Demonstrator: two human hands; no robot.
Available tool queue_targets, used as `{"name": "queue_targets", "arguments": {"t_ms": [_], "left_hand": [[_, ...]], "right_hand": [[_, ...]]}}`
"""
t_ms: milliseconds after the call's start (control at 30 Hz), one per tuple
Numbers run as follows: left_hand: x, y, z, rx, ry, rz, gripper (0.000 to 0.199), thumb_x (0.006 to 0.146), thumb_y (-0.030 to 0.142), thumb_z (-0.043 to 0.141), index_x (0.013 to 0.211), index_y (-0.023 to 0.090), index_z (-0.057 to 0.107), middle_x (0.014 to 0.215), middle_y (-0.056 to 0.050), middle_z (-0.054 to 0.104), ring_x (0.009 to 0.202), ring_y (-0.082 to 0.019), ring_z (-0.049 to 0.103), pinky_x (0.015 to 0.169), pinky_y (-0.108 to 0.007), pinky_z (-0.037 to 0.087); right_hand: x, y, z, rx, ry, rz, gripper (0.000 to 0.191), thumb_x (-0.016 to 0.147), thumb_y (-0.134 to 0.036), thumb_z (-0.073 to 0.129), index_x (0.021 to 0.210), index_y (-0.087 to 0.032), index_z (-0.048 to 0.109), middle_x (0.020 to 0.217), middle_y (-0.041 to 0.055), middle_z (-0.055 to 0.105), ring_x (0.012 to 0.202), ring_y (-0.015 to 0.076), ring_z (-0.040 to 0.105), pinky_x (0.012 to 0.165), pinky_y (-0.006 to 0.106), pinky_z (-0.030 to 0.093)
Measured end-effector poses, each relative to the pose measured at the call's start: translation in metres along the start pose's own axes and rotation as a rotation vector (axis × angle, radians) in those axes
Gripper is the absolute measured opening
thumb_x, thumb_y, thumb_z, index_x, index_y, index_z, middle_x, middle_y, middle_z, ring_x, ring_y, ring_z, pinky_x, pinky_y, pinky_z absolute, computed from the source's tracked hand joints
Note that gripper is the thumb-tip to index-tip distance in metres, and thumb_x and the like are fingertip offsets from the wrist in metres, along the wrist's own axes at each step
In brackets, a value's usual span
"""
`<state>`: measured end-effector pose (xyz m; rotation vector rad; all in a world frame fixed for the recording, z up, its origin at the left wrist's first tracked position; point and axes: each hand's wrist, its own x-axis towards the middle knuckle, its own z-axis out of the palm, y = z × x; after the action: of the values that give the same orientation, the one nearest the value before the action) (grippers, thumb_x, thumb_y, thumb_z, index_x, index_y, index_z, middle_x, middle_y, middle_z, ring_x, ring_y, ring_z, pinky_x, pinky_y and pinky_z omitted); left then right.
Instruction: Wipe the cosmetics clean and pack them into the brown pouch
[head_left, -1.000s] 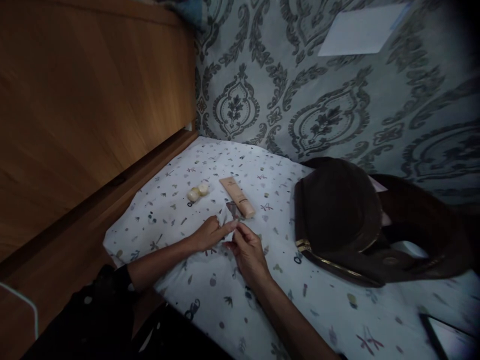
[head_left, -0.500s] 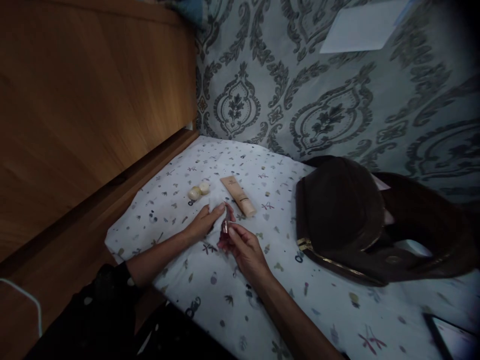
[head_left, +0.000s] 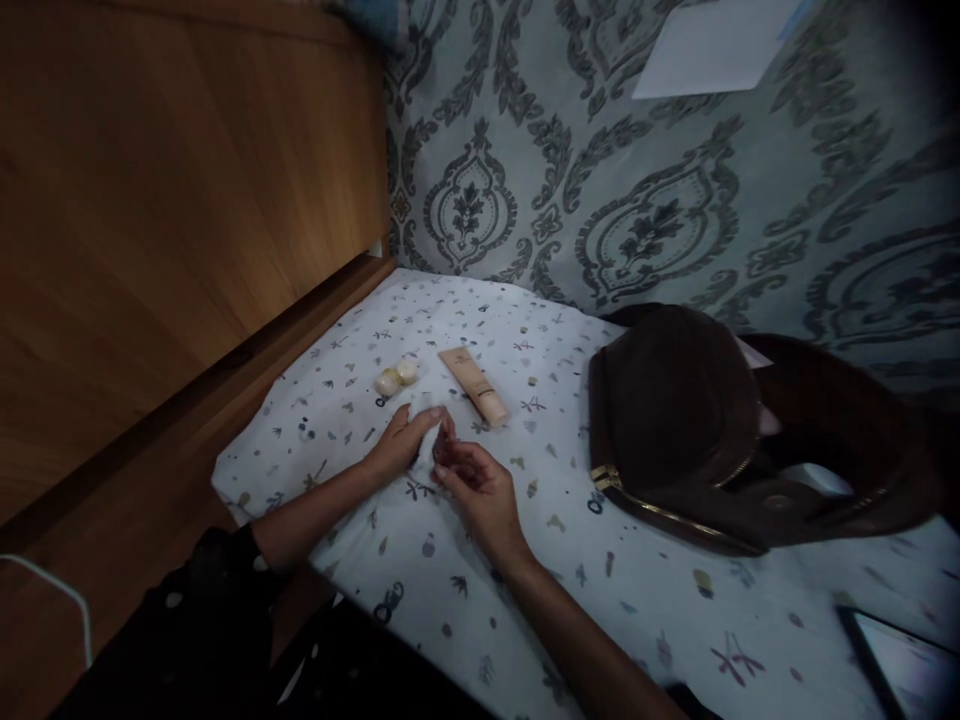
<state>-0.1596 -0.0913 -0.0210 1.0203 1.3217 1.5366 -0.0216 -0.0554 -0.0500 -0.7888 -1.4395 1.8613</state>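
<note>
The right hand [head_left: 484, 495] is pinching a small reddish object [head_left: 441, 441] between nearly closed fingertips, seven o'clock from the beige squeeze tube [head_left: 474, 388], seemingly steadying it beside the left hand [head_left: 401, 443], whose curled fingers are hiding any hold.

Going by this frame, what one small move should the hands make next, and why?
Probably a slight turn of the small dark-red item by the right hand, with the left hand steadying it: both hands meet there, the left thumb lies near its upper end, and fingers partly cover it.
</note>
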Motion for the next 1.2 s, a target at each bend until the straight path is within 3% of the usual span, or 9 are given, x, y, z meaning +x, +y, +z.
{"name": "queue_targets", "arguments": {"t_ms": [100, 267, 500, 633, 733, 800, 1000, 1100, 1200], "left_hand": [[0.001, -0.001, -0.001, -0.101, -0.020, -0.047, 0.039, 0.083, 0.050, 0.056, 0.067, 0.015, 0.059, 0.065, 0.000, 0.058, 0.056, -0.010, 0.051, 0.055, -0.021, 0.042], [0.000, -0.003, -0.004, -0.256, -0.079, -0.170, 0.047, 0.078, 0.062, 0.064, 0.071, 0.015, 0.060, 0.064, -0.001, 0.062, 0.050, -0.011, 0.055, 0.048, -0.021, 0.044], [-0.002, -0.009, 0.004, -0.205, -0.048, -0.159, 0.061, 0.080, 0.075, 0.052, 0.087, 0.016, 0.065, 0.071, -0.003, 0.066, 0.051, -0.012, 0.056, 0.047, -0.023, 0.045], [-0.006, -0.009, 0.007, 0.011, -0.166, -0.059, 0.056, 0.079, 0.070, 0.059, 0.096, 0.017, 0.062, 0.077, -0.001, 0.062, 0.061, -0.013, 0.056, 0.056, -0.024, 0.046], [-0.007, -0.006, 0.007, 0.182, -0.212, 0.112, 0.047, 0.084, 0.063, 0.058, 0.092, 0.017, 0.058, 0.088, -0.003, 0.060, 0.083, -0.017, 0.058, 0.076, -0.027, 0.047], [-0.007, -0.005, 0.006, 0.280, -0.204, 0.184, 0.041, 0.090, 0.058, 0.052, 0.092, 0.018, 0.055, 0.090, -0.003, 0.058, 0.087, -0.018, 0.056, 0.081, -0.029, 0.045], [-0.007, -0.012, -0.004, 0.601, -0.141, 0.351, 0.022, 0.094, 0.039, 0.053, 0.101, 0.019, 0.055, 0.093, -0.004, 0.061, 0.086, -0.019, 0.058, 0.080, -0.029, 0.045], [-0.008, -0.017, -0.009, 0.857, -0.157, 0.446, 0.021, 0.091, 0.034, 0.059, 0.106, 0.019, 0.058, 0.094, -0.006, 0.063, 0.088, -0.022, 0.059, 0.077, -0.030, 0.045], [-0.009, -0.018, -0.011, 1.031, -0.176, 0.480, 0.025, 0.091, 0.035, 0.059, 0.111, 0.019, 0.060, 0.092, -0.007, 0.063, 0.087, -0.023, 0.060, 0.073, -0.030, 0.045]], "right_hand": [[0.000, 0.004, 0.001, -0.054, 0.015, -0.020, 0.028, 0.066, -0.028, 0.078, 0.089, -0.020, 0.066, 0.080, 0.0003, 0.068, 0.072, 0.0144, 0.061, 0.070, 0.027, 0.051], [-0.001, 0.007, 0.001, -0.038, -0.001, 0.008, 0.027, 0.065, -0.032, 0.079, 0.086, -0.020, 0.065, 0.073, -0.0017, 0.066, 0.062, 0.0136, 0.059, 0.059, 0.026, 0.052], [0.005, 0.006, -0.001, 0.083, -0.011, 0.032, 0.027, 0.062, -0.038, 0.082, 0.077, -0.021, 0.067, 0.075, -0.0005, 0.070, 0.060, 0.0144, 0.063, 0.057, 0.027, 0.054], [0.008, 0.007, -0.007, 0.044, 0.023, -0.033, 0.025, 0.066, -0.036, 0.078, 0.085, -0.020, 0.072, 0.074, -0.0003, 0.071, 0.057, 0.0134, 0.060, 0.058, 0.027, 0.053], [0.008, 0.007, -0.010, 0.007, 0.008, -0.104, 0.026, 0.068, -0.034, 0.077, 0.089, -0.020, 0.074, 0.079, 0.0002, 0.072, 0.069, 0.0155, 0.063, 0.067, 0.028, 0.053], [0.007, 0.005, -0.011, -0.031, -0.012, -0.129, 0.022, 0.071, -0.034, 0.074, 0.088, -0.020, 0.073, 0.084, 0.0008, 0.072, 0.075, 0.0163, 0.064, 0.070, 0.028, 0.053], [0.002, -0.006, -0.012, -0.064, 0.116, -0.181, 0.030, 0.082, -0.045, 0.065, 0.097, -0.019, 0.069, 0.085, 0.0033, 0.070, 0.065, 0.0150, 0.060, 0.057, 0.027, 0.050], [0.004, -0.009, -0.014, -0.079, 0.195, -0.235, 0.035, 0.080, -0.048, 0.068, 0.101, -0.020, 0.067, 0.087, 0.0031, 0.069, 0.068, 0.0146, 0.058, 0.057, 0.025, 0.048], [0.006, -0.009, -0.017, -0.098, 0.188, -0.214, 0.034, 0.081, -0.048, 0.068, 0.100, -0.020, 0.070, 0.084, 0.0022, 0.068, 0.066, 0.0141, 0.056, 0.057, 0.025, 0.046]]}}
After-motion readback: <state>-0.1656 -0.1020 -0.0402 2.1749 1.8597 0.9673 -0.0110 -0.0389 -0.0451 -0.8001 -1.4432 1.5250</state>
